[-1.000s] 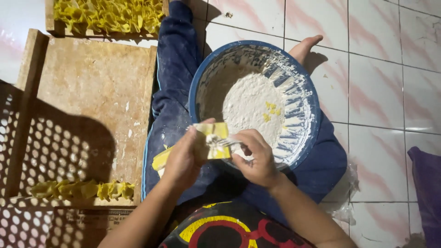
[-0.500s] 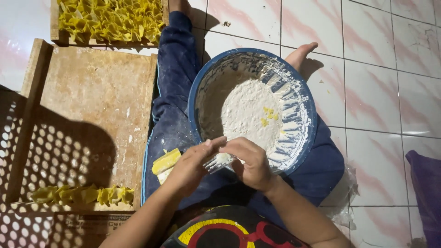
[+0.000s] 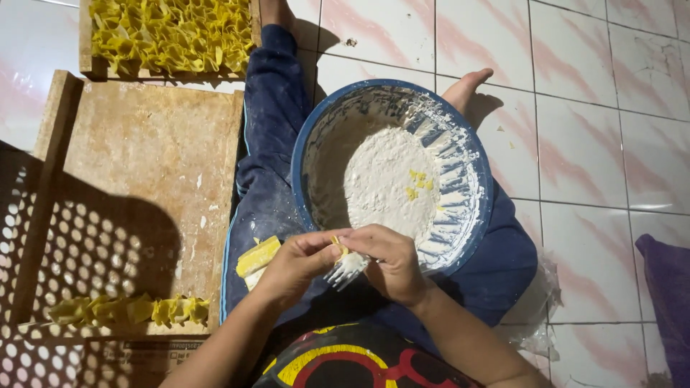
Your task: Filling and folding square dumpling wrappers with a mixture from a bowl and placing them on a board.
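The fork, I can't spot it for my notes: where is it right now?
In the head view the fork is low at centre, under the right hand, touching the left hand, just below the blue bowl's rim.

One bowl (image 3: 316, 136), two wooden trays (image 3: 144, 165), one fork (image 3: 346, 269)

yellow piece (image 3: 336, 246) hidden between fingertips

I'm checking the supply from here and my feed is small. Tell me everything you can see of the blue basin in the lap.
The blue basin is round and wide, plastic by its look, with a blue rim and an inside caked white. A mound of white flour fills its middle, with a few yellow scraps on top. It rests tilted on the person's lap, between the legs in blue trousers. The right hand overlaps its near rim; whether it touches is unclear.
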